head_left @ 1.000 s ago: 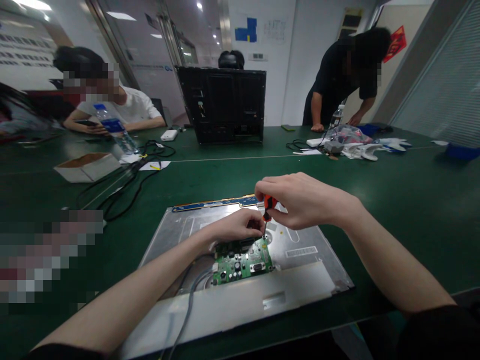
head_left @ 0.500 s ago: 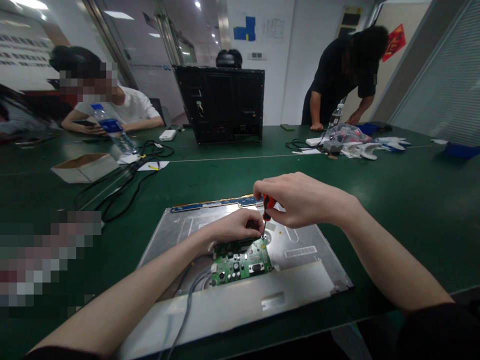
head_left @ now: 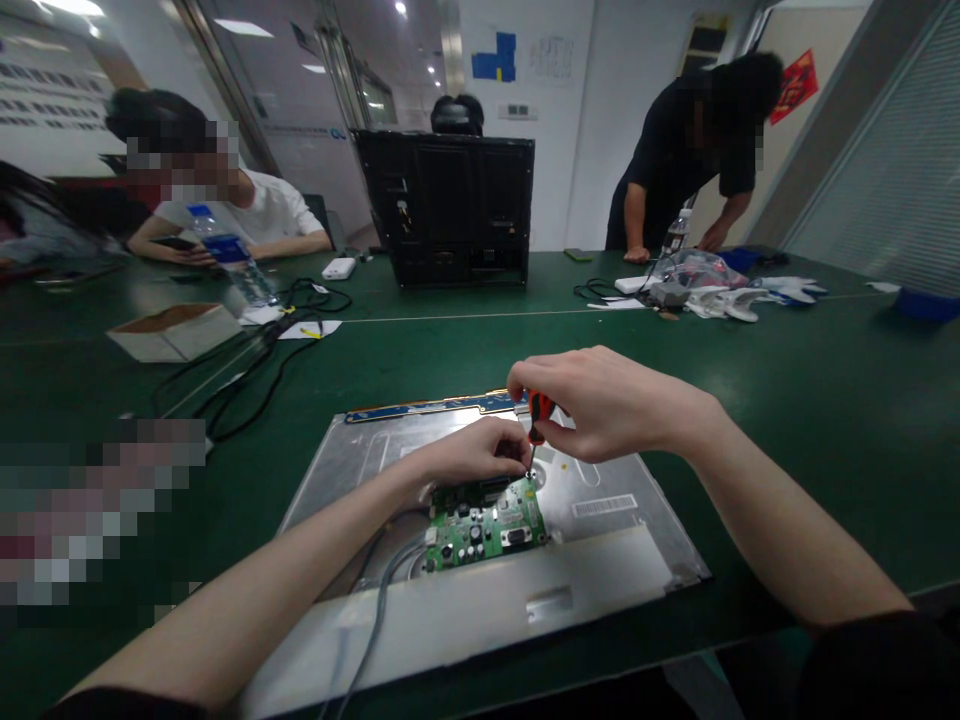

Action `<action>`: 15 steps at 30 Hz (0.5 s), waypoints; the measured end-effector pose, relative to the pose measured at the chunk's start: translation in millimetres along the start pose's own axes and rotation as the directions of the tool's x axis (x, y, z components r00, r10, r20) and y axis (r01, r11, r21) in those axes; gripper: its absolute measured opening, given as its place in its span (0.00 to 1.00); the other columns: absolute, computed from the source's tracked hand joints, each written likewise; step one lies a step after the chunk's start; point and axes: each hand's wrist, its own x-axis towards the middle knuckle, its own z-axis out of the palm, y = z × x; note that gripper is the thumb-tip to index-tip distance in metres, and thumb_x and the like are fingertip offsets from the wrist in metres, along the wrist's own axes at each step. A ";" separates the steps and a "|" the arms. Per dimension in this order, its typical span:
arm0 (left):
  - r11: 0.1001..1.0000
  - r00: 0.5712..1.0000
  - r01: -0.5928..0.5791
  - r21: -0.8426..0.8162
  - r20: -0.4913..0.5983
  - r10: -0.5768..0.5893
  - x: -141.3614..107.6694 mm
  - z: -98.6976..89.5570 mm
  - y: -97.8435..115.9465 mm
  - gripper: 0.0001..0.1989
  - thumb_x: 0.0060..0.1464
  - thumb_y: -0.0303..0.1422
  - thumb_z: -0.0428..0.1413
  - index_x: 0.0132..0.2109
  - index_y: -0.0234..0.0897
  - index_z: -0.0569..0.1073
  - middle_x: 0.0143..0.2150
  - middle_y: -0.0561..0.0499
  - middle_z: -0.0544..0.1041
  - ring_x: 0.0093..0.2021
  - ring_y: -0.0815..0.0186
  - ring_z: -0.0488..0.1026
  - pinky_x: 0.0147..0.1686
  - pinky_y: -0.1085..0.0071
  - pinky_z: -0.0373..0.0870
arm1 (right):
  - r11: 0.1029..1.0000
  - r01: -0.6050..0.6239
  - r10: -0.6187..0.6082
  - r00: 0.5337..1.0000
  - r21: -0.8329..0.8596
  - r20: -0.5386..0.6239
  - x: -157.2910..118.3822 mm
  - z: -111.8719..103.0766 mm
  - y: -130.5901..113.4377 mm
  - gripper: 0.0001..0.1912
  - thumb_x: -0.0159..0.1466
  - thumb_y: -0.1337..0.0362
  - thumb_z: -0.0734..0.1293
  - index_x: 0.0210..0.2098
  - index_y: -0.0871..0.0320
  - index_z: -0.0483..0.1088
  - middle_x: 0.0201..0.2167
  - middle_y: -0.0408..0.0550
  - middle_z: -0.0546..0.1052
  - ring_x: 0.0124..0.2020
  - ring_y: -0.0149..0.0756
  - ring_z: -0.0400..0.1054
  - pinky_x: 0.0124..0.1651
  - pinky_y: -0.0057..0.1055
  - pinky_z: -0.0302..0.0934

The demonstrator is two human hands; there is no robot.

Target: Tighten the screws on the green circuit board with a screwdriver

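Note:
A metal display panel (head_left: 615,485) lies flat in front of me, with a green circuit board (head_left: 487,522) on its middle. My right hand (head_left: 600,400) grips a red and black screwdriver (head_left: 538,415) from above. Its shaft points down, and the tip is at the board's upper right corner. Beside the tip is my left hand (head_left: 487,447), fingers curled and pressed together over the board's top edge; what they hold, if anything, is hidden. Grey cables (head_left: 382,600) run from the board's left side toward me. A blue strip board (head_left: 427,408) lines the panel's far edge.
Black cables (head_left: 262,370) and an open box (head_left: 176,333) lie on the left of the green table (head_left: 750,400), near a bottle (head_left: 232,255). A black monitor housing (head_left: 450,210) stands across. White gloves (head_left: 724,302) lie back right. People are at the far side.
The whole view has shifted very slightly. Both hands stay in place at the board's upper corner, and the screwdriver's handle looks slightly turned in my right hand.

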 end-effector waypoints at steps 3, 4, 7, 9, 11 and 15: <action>1.000 1.000 0.002 -0.014 0.012 -0.002 -1.0 0.5 0.5 0.03 0.50 0.30 0.57 0.33 0.33 0.73 0.29 0.52 0.74 0.30 0.66 0.70 0.32 0.72 0.65 | 0.999 -0.029 0.029 1.000 -0.033 0.004 2.0 1.6 0.6 0.09 0.61 0.64 0.65 0.42 0.58 0.66 0.33 0.45 0.75 0.28 0.31 0.63 0.28 0.28 0.48; 1.000 1.000 0.001 -0.017 0.012 -0.001 -1.3 0.7 1.1 0.04 0.51 0.30 0.57 0.33 0.33 0.73 0.29 0.52 0.74 0.31 0.65 0.70 0.32 0.72 0.65 | 0.998 -0.036 0.036 0.999 -0.048 0.001 2.9 2.3 1.0 0.09 0.62 0.63 0.65 0.42 0.58 0.66 0.31 0.45 0.75 0.27 0.31 0.62 0.28 0.28 0.48; 1.000 1.000 0.005 -0.018 0.004 -0.005 -1.8 1.1 3.0 0.04 0.51 0.31 0.57 0.32 0.34 0.72 0.29 0.52 0.74 0.31 0.65 0.70 0.33 0.71 0.66 | 0.995 -0.052 0.051 0.999 -0.083 -0.014 4.5 3.3 1.5 0.09 0.64 0.60 0.65 0.41 0.57 0.66 0.27 0.43 0.74 0.25 0.31 0.62 0.27 0.28 0.45; 1.000 1.000 0.007 -0.017 0.000 -0.007 -1.6 1.0 3.8 0.04 0.51 0.31 0.58 0.33 0.34 0.72 0.29 0.52 0.74 0.31 0.65 0.70 0.33 0.72 0.66 | 0.996 -0.050 0.050 0.999 -0.073 -0.010 4.0 2.6 1.1 0.08 0.64 0.59 0.65 0.40 0.57 0.67 0.28 0.43 0.74 0.26 0.31 0.62 0.27 0.28 0.46; 1.000 1.000 0.005 -0.010 -0.002 -0.005 -1.2 0.6 4.1 0.03 0.50 0.30 0.58 0.33 0.34 0.73 0.29 0.53 0.73 0.31 0.65 0.70 0.32 0.72 0.65 | 0.999 -0.025 0.025 1.000 -0.034 0.004 2.7 1.3 0.3 0.09 0.63 0.61 0.65 0.42 0.58 0.66 0.31 0.45 0.75 0.27 0.31 0.62 0.28 0.28 0.48; 1.000 1.000 0.006 -0.008 -0.008 -0.006 -1.0 0.1 3.1 0.04 0.50 0.31 0.58 0.32 0.34 0.73 0.29 0.53 0.73 0.31 0.66 0.69 0.31 0.73 0.64 | 0.999 0.012 -0.013 1.000 0.034 0.027 1.3 -0.1 0.0 0.12 0.60 0.65 0.66 0.43 0.59 0.65 0.35 0.46 0.74 0.30 0.31 0.62 0.31 0.28 0.51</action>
